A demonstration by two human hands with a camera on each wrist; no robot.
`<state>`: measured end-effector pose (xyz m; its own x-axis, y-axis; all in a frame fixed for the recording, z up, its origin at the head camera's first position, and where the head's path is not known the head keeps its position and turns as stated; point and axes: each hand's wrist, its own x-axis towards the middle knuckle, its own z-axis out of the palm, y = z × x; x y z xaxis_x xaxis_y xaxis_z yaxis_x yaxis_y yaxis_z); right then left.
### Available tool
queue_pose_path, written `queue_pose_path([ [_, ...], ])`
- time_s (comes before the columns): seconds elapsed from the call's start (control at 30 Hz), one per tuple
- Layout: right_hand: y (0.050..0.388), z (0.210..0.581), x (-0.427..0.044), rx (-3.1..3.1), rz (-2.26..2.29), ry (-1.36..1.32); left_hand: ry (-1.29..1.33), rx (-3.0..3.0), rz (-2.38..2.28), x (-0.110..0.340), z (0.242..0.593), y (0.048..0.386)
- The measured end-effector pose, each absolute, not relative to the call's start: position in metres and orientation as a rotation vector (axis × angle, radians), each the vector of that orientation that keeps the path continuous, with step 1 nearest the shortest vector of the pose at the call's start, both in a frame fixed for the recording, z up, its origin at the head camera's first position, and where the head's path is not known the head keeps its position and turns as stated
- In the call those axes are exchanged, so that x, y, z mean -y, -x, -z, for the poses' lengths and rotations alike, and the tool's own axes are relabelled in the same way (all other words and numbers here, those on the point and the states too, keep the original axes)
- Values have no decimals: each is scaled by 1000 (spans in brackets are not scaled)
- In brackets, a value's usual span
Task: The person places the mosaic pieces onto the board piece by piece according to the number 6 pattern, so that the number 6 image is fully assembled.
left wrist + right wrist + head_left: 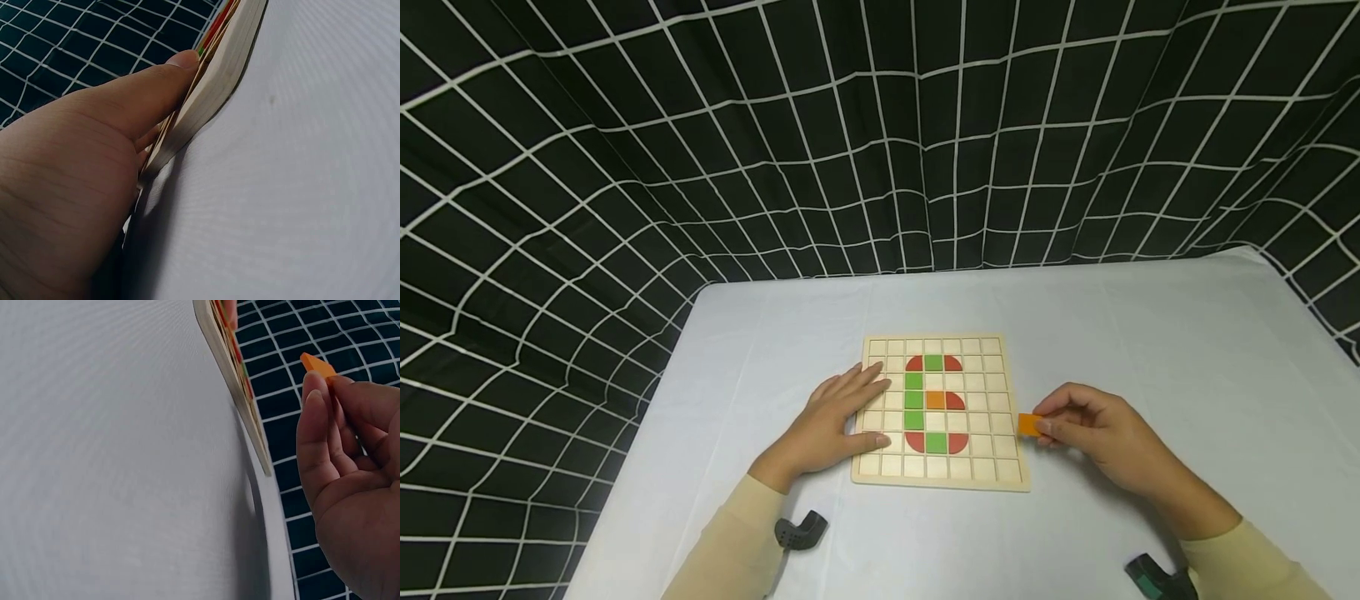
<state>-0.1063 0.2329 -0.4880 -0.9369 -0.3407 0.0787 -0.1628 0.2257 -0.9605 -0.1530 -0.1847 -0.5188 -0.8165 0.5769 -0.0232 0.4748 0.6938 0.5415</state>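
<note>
A square wooden grid board (985, 467) lies on the table with red, green and orange tiles set in its cells. In the head view, one orange tile (935, 400) sits near the middle, beside a green tile (913, 400) and a red rounded tile (954, 401). My left hand (835, 417) rests on the board's left side with fingers spread; the left wrist view shows its thumb (150, 90) on the edge. Just off the board's right edge, my right hand (1097, 433) pinches another orange tile (317, 365) between thumb and fingers.
A white cloth covers the table (760, 333). Black curtains (880, 150) with a white grid hang behind and at the sides. A dark device (801, 531) sits by the left wrist, and another dark device (1159, 577) is by the right wrist.
</note>
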Motion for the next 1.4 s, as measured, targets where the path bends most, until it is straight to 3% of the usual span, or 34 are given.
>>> queue_pose_path([
  [1.4,136,485,-188,-2359,1712,358,-857,-2718,-792,184,518,152],
])
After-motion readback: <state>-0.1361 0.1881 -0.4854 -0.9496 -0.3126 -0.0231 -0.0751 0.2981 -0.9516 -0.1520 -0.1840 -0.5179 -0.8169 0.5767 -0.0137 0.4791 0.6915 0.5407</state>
